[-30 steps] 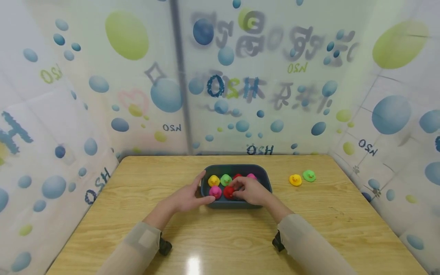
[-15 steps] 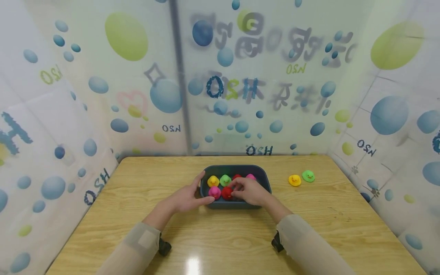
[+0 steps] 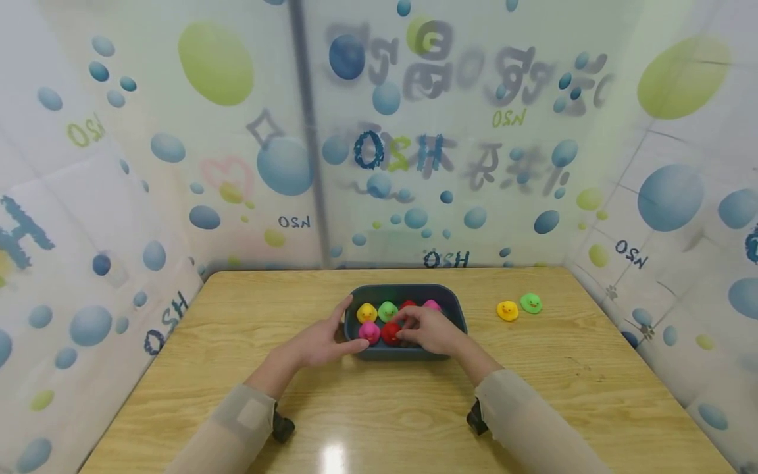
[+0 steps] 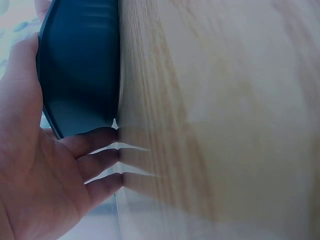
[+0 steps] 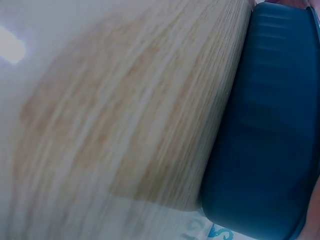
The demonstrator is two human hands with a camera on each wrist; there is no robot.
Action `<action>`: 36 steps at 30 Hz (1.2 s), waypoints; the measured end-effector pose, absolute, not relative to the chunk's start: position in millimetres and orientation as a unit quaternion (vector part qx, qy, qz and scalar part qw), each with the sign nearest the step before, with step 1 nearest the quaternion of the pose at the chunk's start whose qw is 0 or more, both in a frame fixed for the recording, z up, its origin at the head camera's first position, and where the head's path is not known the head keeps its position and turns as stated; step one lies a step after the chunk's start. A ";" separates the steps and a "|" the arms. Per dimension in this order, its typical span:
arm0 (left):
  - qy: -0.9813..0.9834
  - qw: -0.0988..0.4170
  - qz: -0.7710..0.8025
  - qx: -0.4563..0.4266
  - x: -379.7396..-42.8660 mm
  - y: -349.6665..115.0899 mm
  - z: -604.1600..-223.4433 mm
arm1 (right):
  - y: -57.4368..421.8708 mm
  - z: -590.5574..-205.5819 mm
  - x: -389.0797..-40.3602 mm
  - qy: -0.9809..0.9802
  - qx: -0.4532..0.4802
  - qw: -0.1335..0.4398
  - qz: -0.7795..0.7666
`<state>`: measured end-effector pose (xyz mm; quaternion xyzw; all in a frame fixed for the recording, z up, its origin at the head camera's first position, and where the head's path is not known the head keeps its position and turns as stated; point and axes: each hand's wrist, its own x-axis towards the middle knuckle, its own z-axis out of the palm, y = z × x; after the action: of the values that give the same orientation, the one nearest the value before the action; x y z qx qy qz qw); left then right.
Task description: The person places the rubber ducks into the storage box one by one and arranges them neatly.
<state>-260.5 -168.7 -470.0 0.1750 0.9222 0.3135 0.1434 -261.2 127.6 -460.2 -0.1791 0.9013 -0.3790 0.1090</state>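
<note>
A dark blue plastic basket stands on the table with several rubber ducks inside. My left hand spans its left end, thumb along the front rim. In the left wrist view, the fingers of this hand are extended beside the basket wall, tips down at the tabletop. With thumb and fingertips, my right hand pinches a red duck in the front row. Left of it sits a pink duck; behind are a yellow duck and a green duck. Another red duck and pink duck are partly hidden.
Outside the basket, to its right, a yellow duck and a green duck sit side by side on the wooden table. A patterned curtain borders the table at the back and both sides.
The view shifts very slightly. Both hands, the basket and the ducks stay practically where they were, the right hand still at the red duck.
</note>
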 end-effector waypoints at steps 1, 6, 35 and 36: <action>0.922 0.143 0.314 0.175 -260.6 -168.8 -470.3 | 127.3 -460.2 -261.2 0.901 -0.177 0.111 -0.381; 0.923 0.140 0.312 0.179 -260.3 -168.5 -470.8 | 126.8 -460.5 -261.2 0.900 -0.170 0.114 -0.386; 0.922 0.141 0.315 0.174 -260.2 -169.1 -471.0 | 130.4 -460.8 -259.6 0.904 -0.176 0.070 -0.384; 0.923 0.141 0.314 0.174 -260.1 -169.0 -471.2 | 130.9 -461.3 -259.7 0.904 -0.178 0.065 -0.384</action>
<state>-260.1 -169.0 -471.2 0.1737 0.9227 0.3140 0.1410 -259.7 130.9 -461.3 -0.1778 0.9037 -0.3840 0.0651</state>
